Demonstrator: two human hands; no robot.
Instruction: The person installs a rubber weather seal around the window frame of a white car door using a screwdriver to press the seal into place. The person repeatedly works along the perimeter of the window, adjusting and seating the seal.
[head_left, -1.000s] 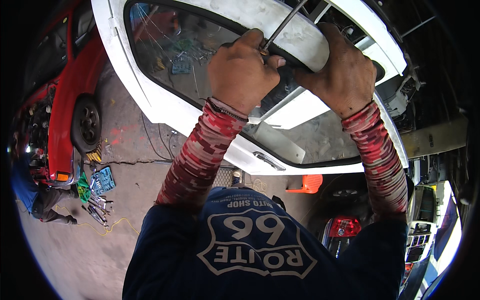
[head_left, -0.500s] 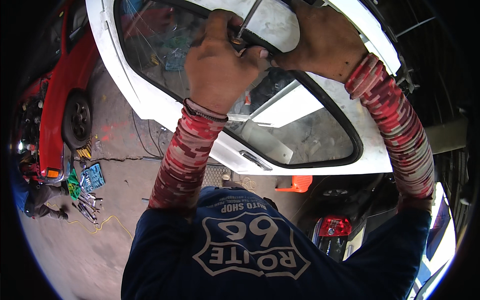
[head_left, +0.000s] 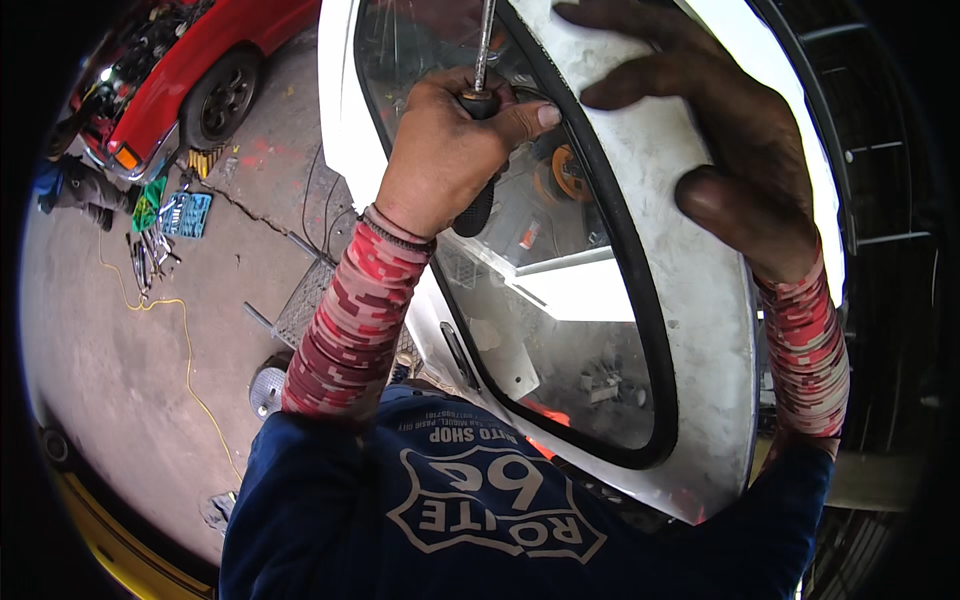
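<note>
My left hand (head_left: pixel 440 155) is closed around the black handle of a screwdriver (head_left: pixel 486 55), its metal shaft pointing up and away. The handle's lower end shows below the fist. Beneath it lies a car window (head_left: pixel 490 340), framed by a black rubber seal (head_left: pixel 640 300); my left thumb is close to that seal. My right hand (head_left: pixel 735 150) is open, fingers and thumb spread, over the white body panel (head_left: pixel 705 370) beside the glass. Whether its fingertips touch the panel or the seal, I cannot tell.
A red car (head_left: pixel 170 70) with its engine bay exposed stands at the far left. Near it a person crouches (head_left: pixel 85 185) by a blue tool case (head_left: pixel 185 214) and loose hand tools (head_left: pixel 148 258). A yellow cord (head_left: pixel 188 350) runs across the floor. A yellow car edge (head_left: pixel 120 540) shows lower left.
My right hand has come off the seal beside my left hand and spread open to the right. The view has turned, so the window now stands more upright. The screwdriver stays in my left hand.
</note>
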